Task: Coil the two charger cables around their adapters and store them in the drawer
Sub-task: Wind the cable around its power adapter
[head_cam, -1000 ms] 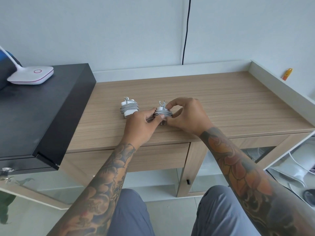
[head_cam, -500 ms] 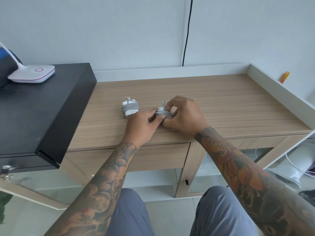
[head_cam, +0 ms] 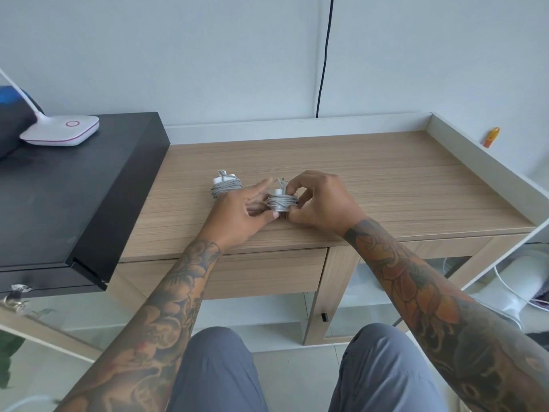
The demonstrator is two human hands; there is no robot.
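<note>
Right hand (head_cam: 320, 203) pinching second charger (head_cam: 281, 201), left hand (head_cam: 241, 214) fingers loosening beside it; tucking cable end tight should be stopping unravelling.

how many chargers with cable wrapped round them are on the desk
2. One coiled charger lies alone on the wooden desk, just beyond the left hand. The other charger sits between both hands, the right hand pinching it. None looks hidden.

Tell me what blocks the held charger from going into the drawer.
The drawer under the desk top is shut, so its front blocks the charger. Nothing else visible does.
</note>
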